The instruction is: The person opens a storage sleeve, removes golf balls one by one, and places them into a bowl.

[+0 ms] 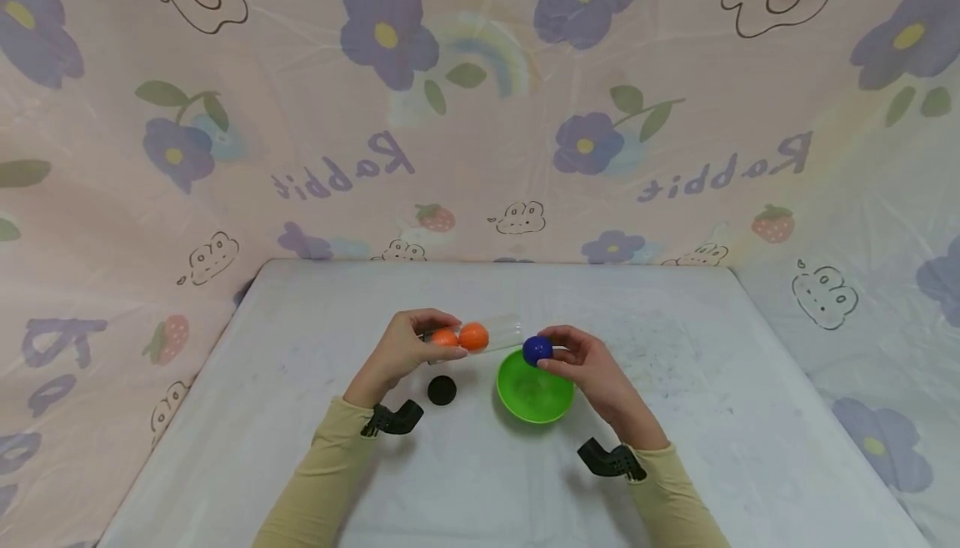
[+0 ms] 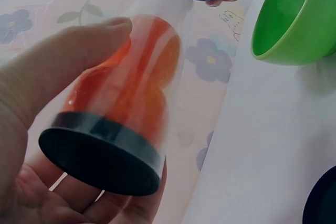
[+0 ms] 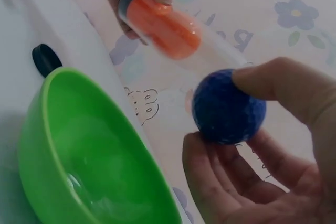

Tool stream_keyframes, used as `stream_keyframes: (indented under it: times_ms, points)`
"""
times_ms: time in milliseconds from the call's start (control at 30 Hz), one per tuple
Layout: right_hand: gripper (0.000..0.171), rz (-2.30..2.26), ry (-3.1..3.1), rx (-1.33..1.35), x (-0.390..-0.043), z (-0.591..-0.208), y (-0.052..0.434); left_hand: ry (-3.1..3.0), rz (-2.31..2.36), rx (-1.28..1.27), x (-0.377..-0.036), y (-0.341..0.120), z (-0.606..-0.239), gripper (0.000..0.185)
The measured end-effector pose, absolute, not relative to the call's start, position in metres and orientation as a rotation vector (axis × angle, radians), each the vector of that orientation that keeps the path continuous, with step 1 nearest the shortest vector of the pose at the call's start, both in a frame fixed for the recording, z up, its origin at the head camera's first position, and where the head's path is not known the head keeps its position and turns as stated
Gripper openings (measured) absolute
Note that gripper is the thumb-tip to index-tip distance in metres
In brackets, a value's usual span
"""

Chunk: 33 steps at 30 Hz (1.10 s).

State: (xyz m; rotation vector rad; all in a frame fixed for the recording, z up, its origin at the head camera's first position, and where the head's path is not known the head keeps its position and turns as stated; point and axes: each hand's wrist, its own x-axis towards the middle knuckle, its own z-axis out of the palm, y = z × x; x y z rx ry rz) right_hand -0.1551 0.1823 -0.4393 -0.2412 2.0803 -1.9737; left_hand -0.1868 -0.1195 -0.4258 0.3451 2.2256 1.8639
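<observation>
Dark-blue textured ball (image 1: 537,351) is in the right hand (image 1: 594,366), pinched thumb-to-fingers at ball width, just beside the uncapped end of the clear plastic cylindrical tube (image 1: 506,331); can't tell if it touches the rim. Tube's long axis runs sideways: black closed end (image 2: 100,153) at the left hand (image 1: 405,349), mouth toward the right hand, which is nearer it. Left fingers curl round the tube; two orange balls (image 1: 473,338) inside. Round green bowl (image 1: 535,398) sits on the white-covered desk (image 1: 637,314), round black cap (image 1: 442,390) left of it. No branding readable on these; patterned backdrop (image 1: 480,139) reads "Rabbit", mirrored, twice.
</observation>
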Motion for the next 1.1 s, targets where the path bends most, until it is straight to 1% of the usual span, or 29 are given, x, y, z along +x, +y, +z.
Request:
stream_keyframes:
  times_ms: [133, 267, 367, 467, 867, 1100]
  points:
    - [0.049, -1.895, 2.13, -0.301, -0.154, -0.441, 0.181, 2.209, 1.862, 0.329, -0.187, -0.122, -0.424, 0.044]
    - [0.047, -1.824, 2.198, -0.347, -0.153, -0.443, 0.179, 2.203, 1.866, 0.316, -0.181, -0.12, -0.411, 0.044]
    - [0.046, -1.774, 2.238, -0.39, -0.153, -0.446, 0.178, 2.214, 1.882, 0.305, -0.181, -0.12, -0.414, 0.044]
    - [0.045, -1.737, 2.261, -0.434, -0.152, -0.449, 0.176, 2.22, 1.896, 0.297, -0.187, -0.121, -0.427, 0.045]
    - [0.038, -1.36, 2.557, -0.684, -0.15, -0.464, 0.164, 2.224, 1.895, 0.286, -0.187, -0.119, -0.431, 0.042]
    - [0.037, -1.228, 2.648, -0.7, -0.15, -0.467, 0.158, 2.204, 1.915, 0.298, -0.187, -0.119, -0.433, 0.042]
